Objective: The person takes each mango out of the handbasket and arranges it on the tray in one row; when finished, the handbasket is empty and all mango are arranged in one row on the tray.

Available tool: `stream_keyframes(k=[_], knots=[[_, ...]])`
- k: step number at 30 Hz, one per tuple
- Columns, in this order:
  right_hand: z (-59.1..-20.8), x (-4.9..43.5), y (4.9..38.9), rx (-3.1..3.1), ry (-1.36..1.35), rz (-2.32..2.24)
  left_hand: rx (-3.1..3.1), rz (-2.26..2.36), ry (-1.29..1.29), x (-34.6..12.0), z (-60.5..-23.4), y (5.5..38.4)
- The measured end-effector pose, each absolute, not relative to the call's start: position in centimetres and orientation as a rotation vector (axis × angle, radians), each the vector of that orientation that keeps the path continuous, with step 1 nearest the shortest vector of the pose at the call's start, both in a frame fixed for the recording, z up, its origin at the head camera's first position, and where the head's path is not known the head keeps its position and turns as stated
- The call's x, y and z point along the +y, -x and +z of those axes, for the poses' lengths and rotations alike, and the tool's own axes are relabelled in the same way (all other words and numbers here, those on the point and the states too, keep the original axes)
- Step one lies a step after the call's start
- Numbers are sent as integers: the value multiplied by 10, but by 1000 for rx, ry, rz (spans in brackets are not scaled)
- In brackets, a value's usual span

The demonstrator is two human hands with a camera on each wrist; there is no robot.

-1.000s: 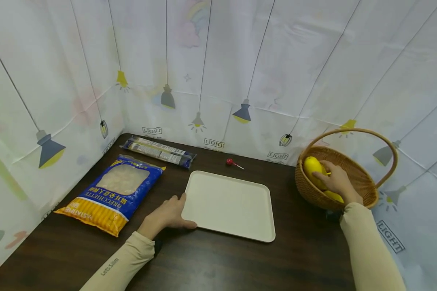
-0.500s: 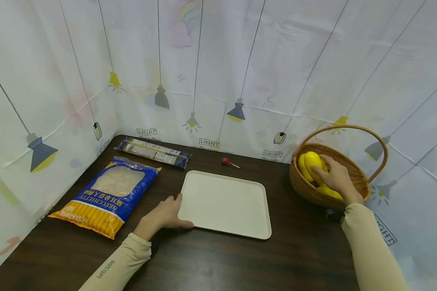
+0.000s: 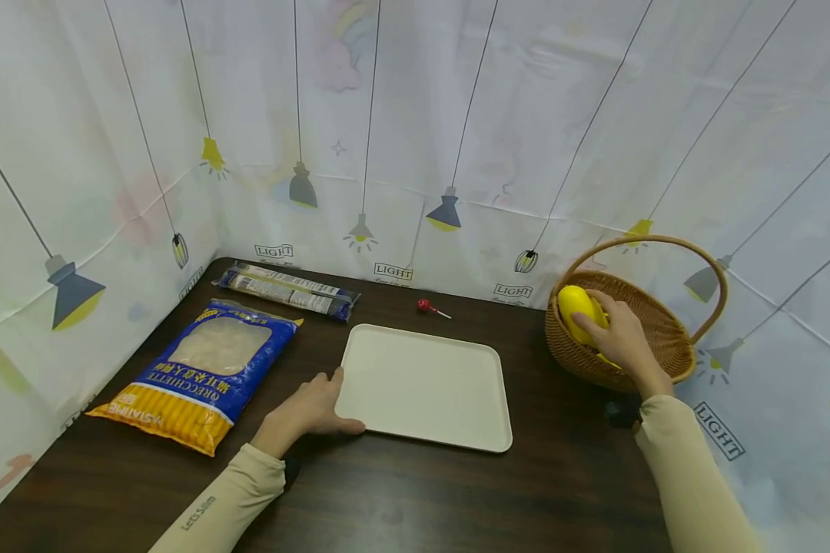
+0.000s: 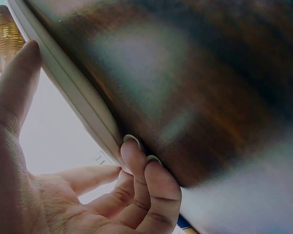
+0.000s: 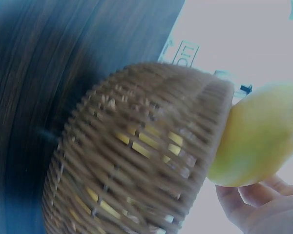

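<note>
My left hand (image 3: 311, 407) holds the near left corner of a cream rectangular tray (image 3: 425, 388), thumb along the front edge and fingers at the left side. In the left wrist view, curled fingertips (image 4: 158, 183) meet the tray's rim (image 4: 73, 90). On the right, my right hand (image 3: 622, 334) grips a smooth, oval yellow fruit (image 3: 576, 306) at the left rim of a wicker basket (image 3: 664, 338). The right wrist view has this fruit (image 5: 259, 134) at the basket's rim, fingers (image 5: 256, 195) against its underside. More yellow shows through the weave of the basket (image 5: 122, 161).
A blue and yellow bag of orecchiette pasta (image 3: 214, 357) lies left of the tray. Behind it is a long, narrow packet (image 3: 287, 288). A red lollipop (image 3: 425, 306) lies beyond the tray. The basket's handle (image 3: 708, 269) arches over it, near the patterned curtain (image 3: 491, 153).
My right hand has taken hold of the yellow fruit and drawn it toward the basket's left rim. The left hand stays at the tray's corner. The head view has shifted slightly.
</note>
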State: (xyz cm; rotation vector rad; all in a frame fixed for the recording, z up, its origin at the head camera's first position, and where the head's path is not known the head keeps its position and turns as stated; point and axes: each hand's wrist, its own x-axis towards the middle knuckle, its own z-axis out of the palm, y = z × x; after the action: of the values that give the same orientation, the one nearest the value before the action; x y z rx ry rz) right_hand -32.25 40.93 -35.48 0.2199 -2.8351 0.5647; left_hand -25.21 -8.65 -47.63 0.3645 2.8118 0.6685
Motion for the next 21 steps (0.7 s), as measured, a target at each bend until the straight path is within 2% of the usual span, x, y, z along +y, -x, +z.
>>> stream_keyframes(k=[21], knots=[[-376,348,322,-2753,-338,584,2799,674,-361,-87,-478,253]])
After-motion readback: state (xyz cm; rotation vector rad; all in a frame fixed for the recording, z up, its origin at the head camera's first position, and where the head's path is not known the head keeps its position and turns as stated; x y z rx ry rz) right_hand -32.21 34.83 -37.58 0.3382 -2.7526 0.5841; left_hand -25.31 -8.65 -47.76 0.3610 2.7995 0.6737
